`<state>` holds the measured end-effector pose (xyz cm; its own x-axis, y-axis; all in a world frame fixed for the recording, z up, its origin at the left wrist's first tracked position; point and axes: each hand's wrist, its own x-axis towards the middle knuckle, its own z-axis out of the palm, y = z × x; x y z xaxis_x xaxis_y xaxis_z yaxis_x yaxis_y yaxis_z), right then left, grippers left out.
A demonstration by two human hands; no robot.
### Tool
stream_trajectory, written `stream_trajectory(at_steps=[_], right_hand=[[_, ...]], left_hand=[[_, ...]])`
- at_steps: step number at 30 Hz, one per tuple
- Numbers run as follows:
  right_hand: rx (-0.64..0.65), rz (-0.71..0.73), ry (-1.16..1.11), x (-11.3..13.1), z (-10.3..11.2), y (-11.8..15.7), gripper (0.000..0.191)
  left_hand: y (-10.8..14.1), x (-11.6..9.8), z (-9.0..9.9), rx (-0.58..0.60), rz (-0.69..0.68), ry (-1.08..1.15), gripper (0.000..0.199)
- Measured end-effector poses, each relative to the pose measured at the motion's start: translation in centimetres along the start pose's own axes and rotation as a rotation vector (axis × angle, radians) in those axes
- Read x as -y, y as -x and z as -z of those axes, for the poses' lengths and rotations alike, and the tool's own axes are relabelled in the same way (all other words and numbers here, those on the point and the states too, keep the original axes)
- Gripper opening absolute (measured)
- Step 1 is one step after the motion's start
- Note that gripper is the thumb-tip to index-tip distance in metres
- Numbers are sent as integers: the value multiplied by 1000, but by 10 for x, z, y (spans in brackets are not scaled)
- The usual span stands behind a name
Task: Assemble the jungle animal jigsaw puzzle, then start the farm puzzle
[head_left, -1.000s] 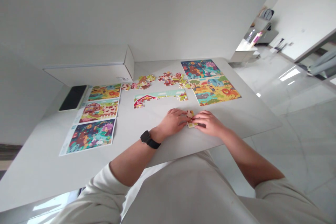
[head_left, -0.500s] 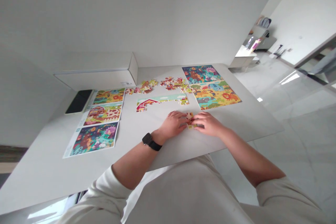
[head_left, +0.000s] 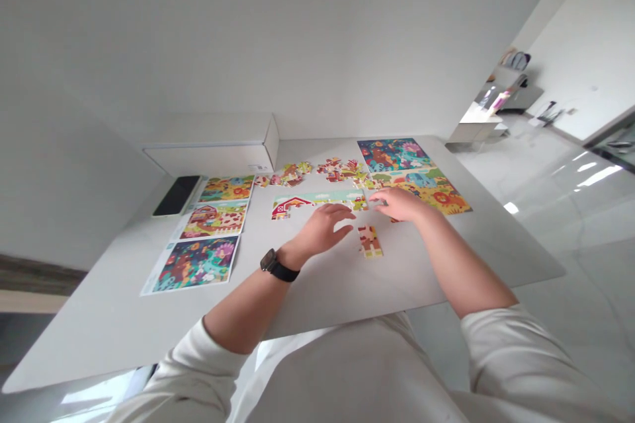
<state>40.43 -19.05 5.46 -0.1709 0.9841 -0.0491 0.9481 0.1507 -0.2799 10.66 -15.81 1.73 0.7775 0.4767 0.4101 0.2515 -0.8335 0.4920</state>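
Observation:
A small joined block of puzzle pieces, brown, cream and yellow-green, lies on the table just right of my left hand. My left hand hovers with fingers apart and nothing in them, near the lower edge of the partly assembled farm puzzle, which shows a red barn and sky. My right hand is over the lower left of the jungle picture, fingers stretched and apart, holding nothing I can see. Behind the farm puzzle lie loose puzzle pieces in a scattered row.
Three printed reference pictures on a sheet lie at the left beside a phone. A white box stands against the wall. Two finished-looking animal pictures lie at the back right. The table's edge runs before my body.
Both hands have let go of the small block of puzzle pieces and moved apart from it. My right hand has gone up toward the loose pieces. The view has shifted slightly.

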Motion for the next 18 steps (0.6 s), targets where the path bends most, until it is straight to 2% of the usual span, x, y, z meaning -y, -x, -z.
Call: stream_trajectory(at_steps=[4, 6, 8, 10, 13, 18], right_hand=[[104, -179, -9, -15, 19, -32, 37], [77, -202, -42, -23, 24, -50, 35], [-11, -219, -81, -28, 24, -68, 30], [-143, -266, -105, -30, 17, -84, 28], [-282, -385, -94, -28, -4, -102, 32], [-279, -374, -15, -25, -38, -111, 34]], left_hand=[[-3, 23, 26, -76, 45, -22, 22], [0, 33, 27, -118, 135, -43, 21], [7, 42, 20, -175, 250, -38, 23], [15, 48, 10, -196, 317, -16, 26], [24, 53, -1, -111, 308, 45, 26], [27, 53, -1, -77, 286, 81, 27]])
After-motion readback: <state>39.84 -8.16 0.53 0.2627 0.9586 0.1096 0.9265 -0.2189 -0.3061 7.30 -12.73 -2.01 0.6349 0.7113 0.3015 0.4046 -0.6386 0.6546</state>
